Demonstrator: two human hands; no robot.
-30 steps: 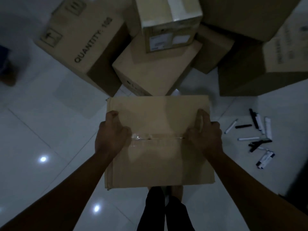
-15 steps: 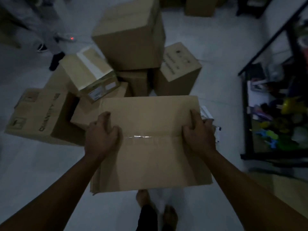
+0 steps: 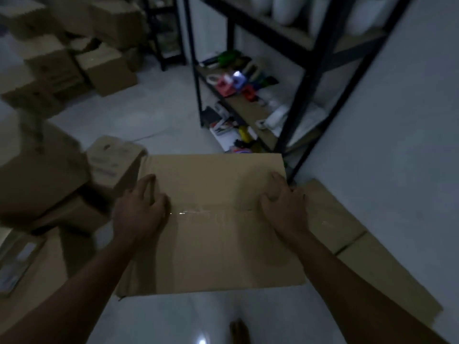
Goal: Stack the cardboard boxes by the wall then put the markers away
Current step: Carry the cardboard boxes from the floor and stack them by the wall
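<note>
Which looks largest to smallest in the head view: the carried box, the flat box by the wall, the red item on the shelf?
1. Carried box, though nearest the camera.
2. Flat box by the wall.
3. Red item.

Pale tiled floor [image 3: 154, 120] under, apparently, loose cardboard boxes [image 3: 109, 68].

One wide-angle head view looks forward and down, close over a box [image 3: 213, 219] mid-frame, shelf [image 3: 250, 105] upper right, floor [image 3: 139, 120] beyond.
</note>
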